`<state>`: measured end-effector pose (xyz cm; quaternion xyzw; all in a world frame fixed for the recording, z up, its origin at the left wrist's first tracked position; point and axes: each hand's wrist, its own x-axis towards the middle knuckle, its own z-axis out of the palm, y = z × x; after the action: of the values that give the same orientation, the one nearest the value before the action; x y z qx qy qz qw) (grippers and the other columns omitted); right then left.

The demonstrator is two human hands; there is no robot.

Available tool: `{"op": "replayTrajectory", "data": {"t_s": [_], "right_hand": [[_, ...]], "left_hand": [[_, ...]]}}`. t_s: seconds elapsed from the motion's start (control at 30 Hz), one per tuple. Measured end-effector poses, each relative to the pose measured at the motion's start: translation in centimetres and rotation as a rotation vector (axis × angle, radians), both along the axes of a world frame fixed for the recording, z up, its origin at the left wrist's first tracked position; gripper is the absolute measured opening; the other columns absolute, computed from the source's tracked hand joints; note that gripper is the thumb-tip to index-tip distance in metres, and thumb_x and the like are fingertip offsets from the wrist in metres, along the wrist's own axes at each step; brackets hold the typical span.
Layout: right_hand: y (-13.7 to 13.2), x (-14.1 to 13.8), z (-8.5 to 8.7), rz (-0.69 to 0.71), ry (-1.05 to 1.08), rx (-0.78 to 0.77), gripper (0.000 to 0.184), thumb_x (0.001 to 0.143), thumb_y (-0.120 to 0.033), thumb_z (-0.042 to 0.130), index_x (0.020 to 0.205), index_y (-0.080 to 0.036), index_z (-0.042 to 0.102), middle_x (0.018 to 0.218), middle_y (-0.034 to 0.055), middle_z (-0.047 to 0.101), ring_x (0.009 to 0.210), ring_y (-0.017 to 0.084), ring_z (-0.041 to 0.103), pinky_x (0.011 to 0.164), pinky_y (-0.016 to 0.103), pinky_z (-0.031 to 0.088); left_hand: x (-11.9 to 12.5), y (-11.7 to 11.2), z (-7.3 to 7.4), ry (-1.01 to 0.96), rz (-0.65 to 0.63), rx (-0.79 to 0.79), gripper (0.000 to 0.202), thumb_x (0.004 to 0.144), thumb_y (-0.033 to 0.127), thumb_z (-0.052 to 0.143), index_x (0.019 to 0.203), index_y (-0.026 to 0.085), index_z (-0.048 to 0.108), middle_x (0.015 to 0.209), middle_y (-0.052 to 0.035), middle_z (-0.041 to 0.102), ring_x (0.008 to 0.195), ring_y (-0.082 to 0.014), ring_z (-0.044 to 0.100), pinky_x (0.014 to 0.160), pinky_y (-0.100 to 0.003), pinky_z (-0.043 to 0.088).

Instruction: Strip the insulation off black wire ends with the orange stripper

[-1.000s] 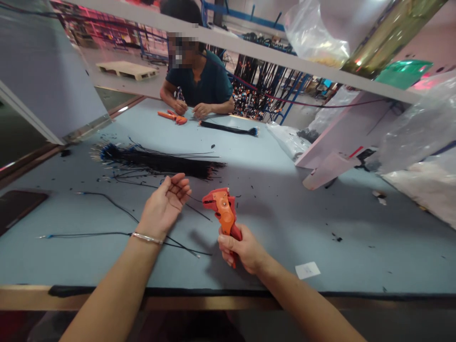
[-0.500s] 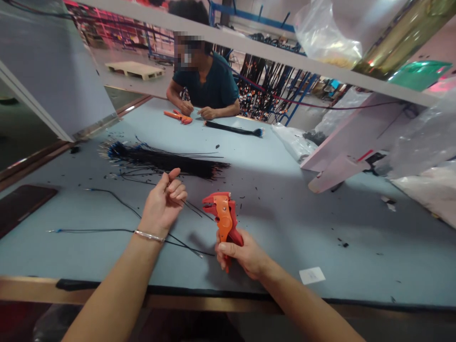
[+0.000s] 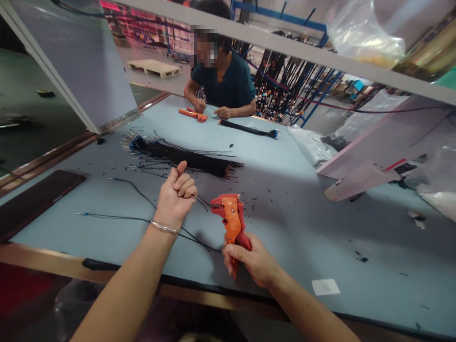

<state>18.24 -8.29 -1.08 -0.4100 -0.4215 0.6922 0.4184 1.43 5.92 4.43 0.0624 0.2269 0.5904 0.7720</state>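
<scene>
My left hand [image 3: 178, 197] is closed, palm up, with the fingers curled in. Thin black wires [image 3: 202, 200] stick out past its fingers towards the right. My right hand [image 3: 254, 261] grips the handles of an orange and red wire stripper [image 3: 232, 218], held upright with its jaws facing left, a short way from the wire ends. Beyond my left hand lies a thick bundle of black wires [image 3: 185, 158] with blue and metal terminals at its left end and coppery tips at its right. Loose black wires [image 3: 121, 217] with blue terminals run beneath my left wrist.
Across the grey table [image 3: 285, 247] sits a co-worker [image 3: 228, 78], with another wire stripper [image 3: 194, 114] and a smaller wire bundle [image 3: 249, 129] nearby. A dark flat device [image 3: 42, 197] lies left, a white label [image 3: 326, 287] right. Black scraps dot the tabletop. A shelf beam [image 3: 285, 52] crosses overhead.
The view has shifted, so the table and most things on it appear further right. My left hand still grips the wires, and my right hand still holds the wire stripper.
</scene>
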Motion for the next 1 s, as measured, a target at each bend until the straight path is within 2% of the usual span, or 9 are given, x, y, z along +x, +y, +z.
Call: {"op": "replayTrajectory", "data": {"t_s": [0.13, 0.3, 0.53, 1.0], "right_hand": [[0.1, 0.1, -0.1, -0.007, -0.013, -0.012, 0.037, 0.079, -0.049, 0.068, 0.073, -0.016, 0.053, 0.053, -0.0019, 0.054, 0.045, 0.01, 0.048, 0.043, 0.021, 0.04], [0.0, -0.3, -0.2, 0.02, 0.003, 0.02, 0.035, 0.08, -0.048, 0.067, 0.079, -0.015, 0.055, 0.057, -0.0004, 0.058, 0.048, 0.012, 0.052, 0.047, 0.023, 0.044], [0.1, -0.7, -0.6, -0.021, 0.026, -0.015, 0.035, 0.079, -0.049, 0.068, 0.08, -0.015, 0.056, 0.064, 0.0014, 0.06, 0.053, 0.014, 0.058, 0.049, 0.025, 0.047], [0.3, -0.7, -0.2, -0.064, -0.059, 0.028, 0.04, 0.079, -0.053, 0.066, 0.073, -0.017, 0.051, 0.052, -0.0029, 0.054, 0.041, 0.01, 0.05, 0.04, 0.021, 0.042]], "left_hand": [[-0.2, 0.1, 0.0, -0.015, 0.041, 0.006, 0.045, 0.102, 0.029, 0.029, 0.077, 0.013, 0.063, 0.038, 0.0093, 0.026, 0.03, -0.0037, 0.021, 0.031, -0.016, 0.018], [-0.1, 0.0, 0.0, 0.011, 0.08, 0.031, 0.044, 0.101, 0.032, 0.031, 0.077, 0.014, 0.064, 0.039, 0.0092, 0.026, 0.031, -0.0039, 0.021, 0.032, -0.016, 0.018], [0.6, -0.3, 0.1, 0.073, 0.116, 0.04, 0.041, 0.1, 0.031, 0.035, 0.076, 0.015, 0.063, 0.037, 0.0087, 0.026, 0.031, -0.0043, 0.02, 0.032, -0.016, 0.019], [1.1, -0.5, -0.5, 0.118, 0.118, 0.077, 0.039, 0.1, 0.032, 0.036, 0.078, 0.015, 0.064, 0.037, 0.0085, 0.028, 0.031, -0.0042, 0.021, 0.033, -0.016, 0.019]]}}
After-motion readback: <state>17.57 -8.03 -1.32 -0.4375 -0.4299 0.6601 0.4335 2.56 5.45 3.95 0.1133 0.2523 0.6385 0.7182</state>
